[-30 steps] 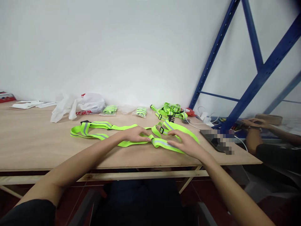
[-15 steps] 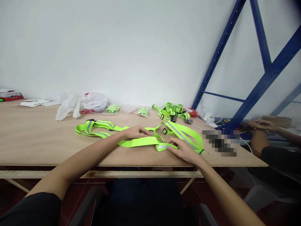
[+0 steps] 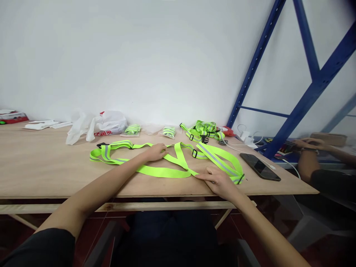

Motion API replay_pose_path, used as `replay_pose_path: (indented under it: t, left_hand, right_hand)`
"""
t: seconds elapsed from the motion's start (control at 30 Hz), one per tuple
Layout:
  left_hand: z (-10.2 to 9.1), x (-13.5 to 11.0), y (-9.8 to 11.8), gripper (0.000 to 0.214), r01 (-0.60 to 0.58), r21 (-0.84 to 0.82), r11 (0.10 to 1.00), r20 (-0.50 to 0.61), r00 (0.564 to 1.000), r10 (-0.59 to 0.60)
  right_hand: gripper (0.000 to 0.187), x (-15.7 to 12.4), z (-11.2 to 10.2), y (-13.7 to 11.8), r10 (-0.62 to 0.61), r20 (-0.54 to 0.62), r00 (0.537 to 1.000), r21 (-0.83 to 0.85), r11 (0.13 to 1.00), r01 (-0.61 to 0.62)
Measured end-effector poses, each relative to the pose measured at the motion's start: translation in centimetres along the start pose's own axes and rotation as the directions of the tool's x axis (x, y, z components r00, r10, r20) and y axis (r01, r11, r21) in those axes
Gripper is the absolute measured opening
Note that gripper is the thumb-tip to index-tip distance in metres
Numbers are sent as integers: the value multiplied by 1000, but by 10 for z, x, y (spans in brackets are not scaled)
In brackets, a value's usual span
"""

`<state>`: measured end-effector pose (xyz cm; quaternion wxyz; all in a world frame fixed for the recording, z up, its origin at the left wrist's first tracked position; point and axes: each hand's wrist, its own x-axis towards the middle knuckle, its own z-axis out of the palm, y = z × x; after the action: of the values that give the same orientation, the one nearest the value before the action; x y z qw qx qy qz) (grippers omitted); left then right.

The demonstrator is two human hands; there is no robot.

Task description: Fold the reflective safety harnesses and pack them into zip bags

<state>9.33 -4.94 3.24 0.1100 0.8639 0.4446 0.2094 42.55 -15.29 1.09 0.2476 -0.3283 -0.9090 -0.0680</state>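
A fluorescent yellow-green reflective harness (image 3: 164, 172) with grey stripes and black buckles lies spread in loops across the table. My left hand (image 3: 156, 152) rests on its far strap, fingers closed on the webbing near the middle. At the junction where several straps meet, my right hand (image 3: 218, 181) grips the webbing, one digit stretched left along it and the other fingers curled. Part of the strap under this hand is hidden. A striped loop (image 3: 219, 159) with a black slider lies just beyond my right hand, and another loop (image 3: 105, 152) is at the left end.
Behind are a pile of similar straps (image 3: 204, 129), two bagged harnesses (image 3: 132, 129) (image 3: 168, 131) and a white plastic bag (image 3: 111, 122). A phone (image 3: 260, 167) lies at right near a cable. A blue rack post (image 3: 256, 66) stands beside another person's hands (image 3: 308, 144).
The straps at the middle have been spread into a Y-shaped junction. My left hand has shifted slightly left and away from me; my right hand has moved slightly right and nearer.
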Motion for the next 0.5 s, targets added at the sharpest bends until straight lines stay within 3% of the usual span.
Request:
replay_pose_path:
  t: [0.1, 0.2, 0.37, 0.5]
  left_hand:
    - [1, -2, 16, 26, -43, 85, 995, -28, 999, 46]
    - [-6, -11, 45, 30, -114, 126, 985, -40, 992, 120]
    - [-7, -55, 103, 46, -288, 152, 946, 78, 957, 279]
    - [11, -91, 126, 76, -179, 185, 966, 202, 969, 141]
  right_hand:
    - [39, 4, 0, -7, -81, -64, 995, -205, 977, 67]
    - [41, 5, 1, -14, -75, -113, 991, -294, 955, 38]
    - [33, -1, -3, -26, 126, -28, 992, -52, 991, -127]
    - [44, -8, -10, -34, 234, 192, 953, 147, 953, -264]
